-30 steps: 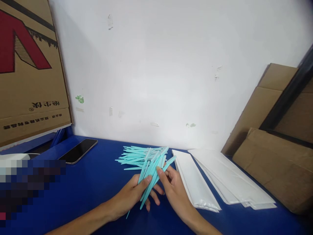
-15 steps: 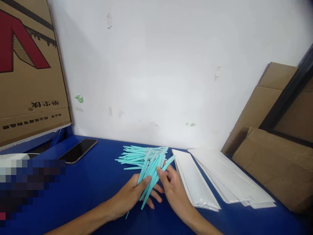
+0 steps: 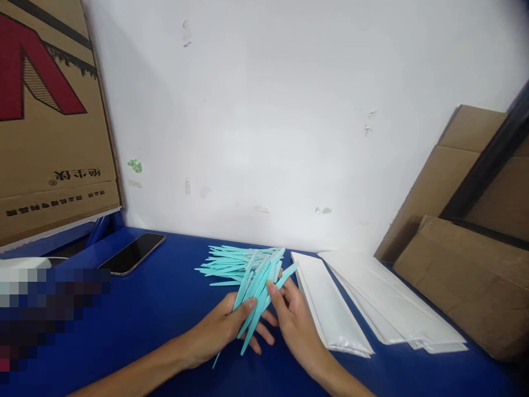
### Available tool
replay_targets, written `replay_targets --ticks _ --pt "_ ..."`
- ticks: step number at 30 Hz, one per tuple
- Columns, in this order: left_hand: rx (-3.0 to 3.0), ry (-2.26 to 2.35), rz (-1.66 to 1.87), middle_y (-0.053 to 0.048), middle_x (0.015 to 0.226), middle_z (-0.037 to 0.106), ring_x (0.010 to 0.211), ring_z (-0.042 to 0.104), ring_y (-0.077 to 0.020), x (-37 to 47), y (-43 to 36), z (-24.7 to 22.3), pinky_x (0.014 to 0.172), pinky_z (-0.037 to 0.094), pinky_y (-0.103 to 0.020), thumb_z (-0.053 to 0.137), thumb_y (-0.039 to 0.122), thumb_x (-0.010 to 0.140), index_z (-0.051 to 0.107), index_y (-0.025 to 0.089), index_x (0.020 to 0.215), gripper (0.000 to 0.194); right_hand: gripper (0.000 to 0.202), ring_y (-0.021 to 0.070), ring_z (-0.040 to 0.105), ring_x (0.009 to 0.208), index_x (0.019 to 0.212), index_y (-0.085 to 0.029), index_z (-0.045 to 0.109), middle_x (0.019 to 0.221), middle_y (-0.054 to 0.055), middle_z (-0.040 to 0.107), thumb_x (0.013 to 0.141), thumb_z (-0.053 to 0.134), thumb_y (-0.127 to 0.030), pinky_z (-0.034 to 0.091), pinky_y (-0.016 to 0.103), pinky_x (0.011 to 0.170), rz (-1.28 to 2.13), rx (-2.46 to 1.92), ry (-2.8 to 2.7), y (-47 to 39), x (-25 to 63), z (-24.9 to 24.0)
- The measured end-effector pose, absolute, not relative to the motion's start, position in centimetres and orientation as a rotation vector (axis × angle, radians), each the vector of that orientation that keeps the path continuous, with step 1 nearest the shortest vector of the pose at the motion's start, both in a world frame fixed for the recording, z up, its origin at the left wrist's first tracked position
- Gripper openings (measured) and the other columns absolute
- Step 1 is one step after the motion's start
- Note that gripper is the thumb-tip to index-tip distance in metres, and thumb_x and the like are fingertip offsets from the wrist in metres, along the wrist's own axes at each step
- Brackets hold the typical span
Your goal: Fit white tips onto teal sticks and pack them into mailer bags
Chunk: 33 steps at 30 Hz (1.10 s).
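Observation:
A loose bundle of slim turquoise eyebrow razors [image 3: 257, 289] fans out in my left hand [image 3: 227, 325], whose thumb presses across their handles while its fingers curl beneath. My right hand [image 3: 292, 311] is closed at the bundle's right side, its thumb and fingers pinching one razor [image 3: 289, 274] that slants up to the right. Just behind the hands, a pile of more such razors [image 3: 225, 261] lies on the blue table [image 3: 165, 309], their thin ends pointing left. The fingers of my right hand are partly hidden behind the razors.
Right of my hands lie a white packet [image 3: 330, 309] and a stack of flat white sleeves [image 3: 388, 298]. A phone [image 3: 134, 253] rests at the left. Cardboard boxes stand at the left [image 3: 53, 143] and right [image 3: 458, 286], with a white wall [image 3: 264, 121] behind.
The razor pinched in my right hand has shifted slightly right and up. The bundle in my left hand is nearly still.

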<state>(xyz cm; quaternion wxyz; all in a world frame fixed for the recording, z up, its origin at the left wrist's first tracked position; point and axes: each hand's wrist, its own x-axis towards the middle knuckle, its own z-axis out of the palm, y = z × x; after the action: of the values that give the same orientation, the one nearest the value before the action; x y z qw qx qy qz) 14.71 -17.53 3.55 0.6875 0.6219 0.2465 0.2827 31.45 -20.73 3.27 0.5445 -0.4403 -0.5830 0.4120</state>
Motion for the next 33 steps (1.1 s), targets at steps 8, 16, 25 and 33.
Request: replay_targets --ticks 8,16,25,33 --pt "1.426 0.524 0.622 -0.006 0.067 0.065 0.053 0.05 -0.0106 14.8 -17.6 3.7 0.052 0.037 -0.023 0.051 0.07 0.095 0.069 0.01 0.089 0.063 0.035 0.0168 0.062 0.079 0.117 -0.023 0.059 0.098 0.002 0.07 0.104 0.049 -0.054 0.05 0.031 0.085 0.926 -1.063 -1.415 -20.5 31.6 2.5" --pt "1.506 0.608 0.598 0.001 0.058 0.048 0.056 0.043 -0.0112 14.4 -17.3 2.8 0.054 0.029 -0.024 0.043 0.074 0.096 0.061 0.013 0.081 0.065 0.035 0.0205 0.067 0.095 0.12 -0.022 0.061 0.108 0.005 0.072 0.104 0.051 -0.051 0.051 0.031 0.088 0.927 -1.04 -1.444 -20.5 31.5 2.9" --pt "1.426 0.659 0.802 0.004 0.071 0.045 0.055 0.032 -0.0072 14.3 -16.7 2.8 0.052 0.029 -0.023 0.052 0.077 0.09 0.055 0.017 0.089 0.06 0.047 0.022 0.066 0.105 0.119 -0.024 0.069 0.113 0.005 0.073 0.112 0.024 -0.038 0.049 0.034 0.091 0.576 -1.156 -1.769 -20.6 32.9 4.5" --pt "1.282 0.755 0.997 0.005 0.075 0.046 0.054 0.026 -0.006 13.4 -14.5 2.8 0.049 0.018 -0.023 0.064 0.074 0.084 0.055 0.017 0.101 0.06 0.029 0.0266 0.069 0.106 0.125 -0.017 0.07 0.114 0.009 0.076 0.103 0.051 -0.016 0.05 0.039 0.091 -0.22 -1.651 -2.326 -19.5 33.3 2.4"
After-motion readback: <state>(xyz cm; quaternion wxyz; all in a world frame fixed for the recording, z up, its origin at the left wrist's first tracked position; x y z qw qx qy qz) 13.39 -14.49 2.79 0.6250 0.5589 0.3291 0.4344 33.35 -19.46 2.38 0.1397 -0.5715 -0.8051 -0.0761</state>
